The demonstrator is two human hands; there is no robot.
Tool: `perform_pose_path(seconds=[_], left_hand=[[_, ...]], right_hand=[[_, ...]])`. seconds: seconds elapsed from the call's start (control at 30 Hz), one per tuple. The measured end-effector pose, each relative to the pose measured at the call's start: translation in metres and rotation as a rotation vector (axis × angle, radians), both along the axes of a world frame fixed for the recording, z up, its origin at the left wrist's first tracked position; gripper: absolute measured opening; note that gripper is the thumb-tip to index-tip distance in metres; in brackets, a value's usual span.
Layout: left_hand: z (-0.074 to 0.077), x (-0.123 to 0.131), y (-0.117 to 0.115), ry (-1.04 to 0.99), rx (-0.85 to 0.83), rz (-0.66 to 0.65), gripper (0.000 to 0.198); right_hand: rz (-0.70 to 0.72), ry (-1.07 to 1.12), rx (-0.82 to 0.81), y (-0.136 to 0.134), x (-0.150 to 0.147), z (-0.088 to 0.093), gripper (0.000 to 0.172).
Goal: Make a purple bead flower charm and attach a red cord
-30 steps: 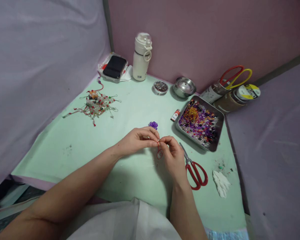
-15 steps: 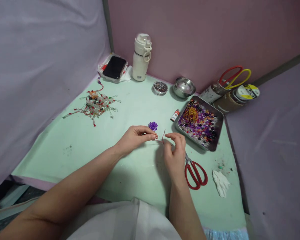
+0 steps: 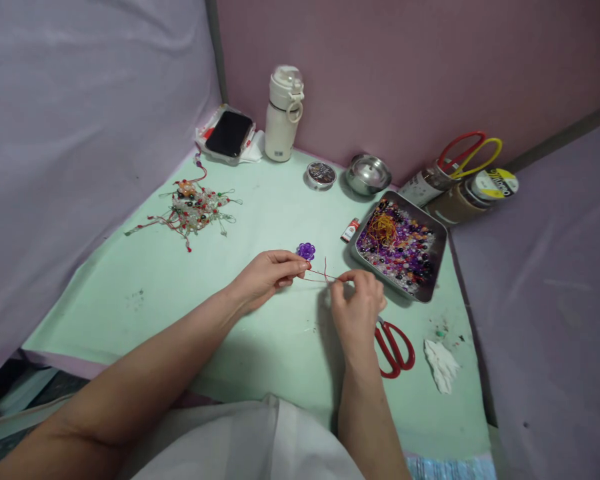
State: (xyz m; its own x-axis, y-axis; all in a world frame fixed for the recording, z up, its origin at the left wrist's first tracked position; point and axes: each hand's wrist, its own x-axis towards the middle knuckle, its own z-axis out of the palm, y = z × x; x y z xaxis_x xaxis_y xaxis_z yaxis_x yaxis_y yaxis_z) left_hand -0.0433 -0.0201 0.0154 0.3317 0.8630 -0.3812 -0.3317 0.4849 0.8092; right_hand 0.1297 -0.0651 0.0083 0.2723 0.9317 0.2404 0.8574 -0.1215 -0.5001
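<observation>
A thin red cord (image 3: 320, 273) stretches between my two hands over the middle of the table. My left hand (image 3: 275, 272) is closed, thumb and forefinger pinching the cord near a small red spot at the fingertips. On the other side, my right hand (image 3: 359, 300) pinches the cord between thumb and forefinger; a loose strand rises between the hands. Just beyond my left fingertips is a purple bead flower (image 3: 306, 251). Red-handled scissors (image 3: 396, 350) lie beside my right wrist, their blades hidden by the hand.
A metal tray (image 3: 443, 267) of mixed beads and yellow cord is at the right. Finished bead strings (image 3: 195, 210) lie left. Behind stand a white bottle (image 3: 281, 120), a phone (image 3: 229, 133), a round tin (image 3: 321, 175), a steel bowl (image 3: 369, 175) and jars (image 3: 455, 200). Crumpled tissue (image 3: 441, 367) lies right.
My right hand has moved slightly right and now pinches the cord, where its fingers were apart before. The cord is drawn straighter between the hands. My left hand has shifted slightly left.
</observation>
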Motion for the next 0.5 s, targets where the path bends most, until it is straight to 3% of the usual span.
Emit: perform_pose_path(seconds=[0.1,0.27,0.33,0.43,0.5], left_hand=[[0.002,-0.002,0.002,-0.079,-0.063,-0.004,0.020],[0.004,-0.002,0.002,-0.133,-0.123,-0.015,0.020],[0.003,-0.002,0.002,-0.133,-0.133,-0.018,0.020],[0.001,-0.001,0.002,-0.123,-0.141,-0.028,0.021],[-0.002,-0.001,0.002,-0.121,-0.149,-0.053,0.022]], right_hand=[[-0.153,-0.060,-0.005,0.002,0.011,-0.002,0.013],[-0.203,-0.029,0.041,0.006,0.022,-0.007,0.021],[-0.128,-0.001,0.153,0.006,0.019,-0.006,0.024],[0.143,0.058,0.380,0.003,0.007,-0.001,0.024],[0.325,0.071,0.448,-0.001,-0.004,0.000,0.025]])
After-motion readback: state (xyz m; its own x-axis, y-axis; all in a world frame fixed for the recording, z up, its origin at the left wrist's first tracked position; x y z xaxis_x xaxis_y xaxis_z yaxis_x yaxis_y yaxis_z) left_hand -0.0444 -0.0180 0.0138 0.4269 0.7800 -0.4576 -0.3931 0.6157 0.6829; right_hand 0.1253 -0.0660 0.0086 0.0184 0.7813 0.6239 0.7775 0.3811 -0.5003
